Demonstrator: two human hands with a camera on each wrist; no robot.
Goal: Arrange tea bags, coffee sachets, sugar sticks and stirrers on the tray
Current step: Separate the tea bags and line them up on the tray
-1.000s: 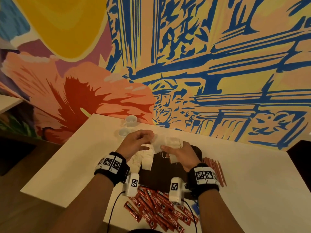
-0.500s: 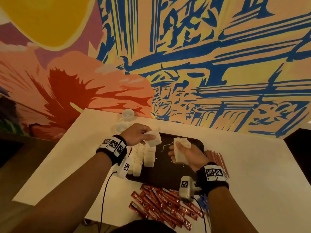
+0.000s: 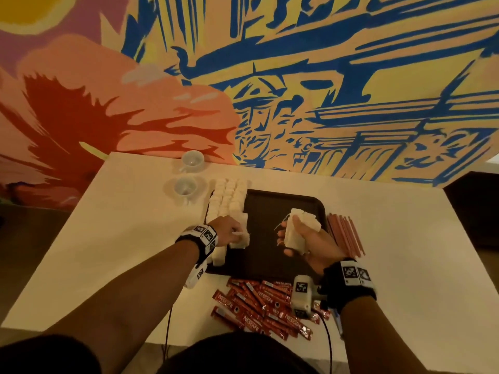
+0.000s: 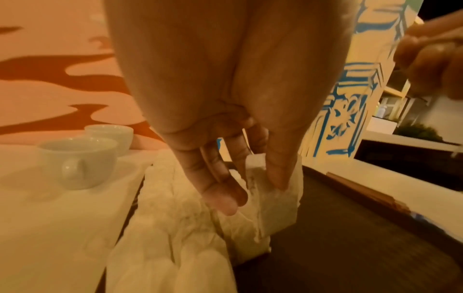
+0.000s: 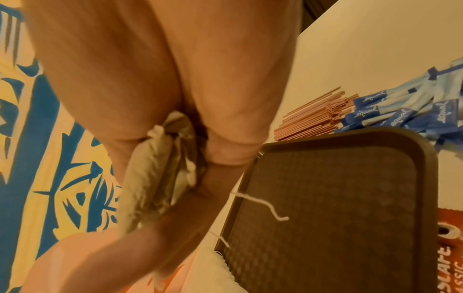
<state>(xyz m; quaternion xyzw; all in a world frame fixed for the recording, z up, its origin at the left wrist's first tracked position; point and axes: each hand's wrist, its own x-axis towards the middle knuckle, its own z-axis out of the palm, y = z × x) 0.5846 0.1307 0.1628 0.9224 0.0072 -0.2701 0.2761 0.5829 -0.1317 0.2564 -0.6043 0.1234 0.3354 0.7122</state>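
Wall: painted mural (image 3: 310, 85) in blue, yellow and orange behind the white counter (image 3: 89, 247).
Tray: dark tray (image 3: 266, 209) at the counter's centre, its middle and right side bare.
Tea bag rows: white tea bags (image 3: 229, 197) laid in columns along the tray's left edge, running from the far rim toward the person.
Coffee sachets: red Nescafé sticks (image 3: 259, 306) heaped on the counter just in front of the tray, none on it.
Stirrers: pinkish stirrers (image 3: 344, 233) bundled just right of the tray, long axis front to back.
Sugar sticks: blue Equal sticks (image 5: 411, 115) past the stirrers, off the tray.
Cups: two white cups (image 3: 186, 186) left of the rows.
Right hand: right hand (image 3: 302, 238), palm up over the tray, fingers curled round a stack of tea bags (image 3: 297, 230), strings dangling.
Left hand: left hand (image 3: 229, 230), at the near end of the rows, fingers (image 4: 220, 196) and thumb pinching one tea bag (image 4: 273, 208) down onto the tray.
Key relation: the stack lies to the right of the left hand, so the next bag likely passes leftward across the tray's bare middle.
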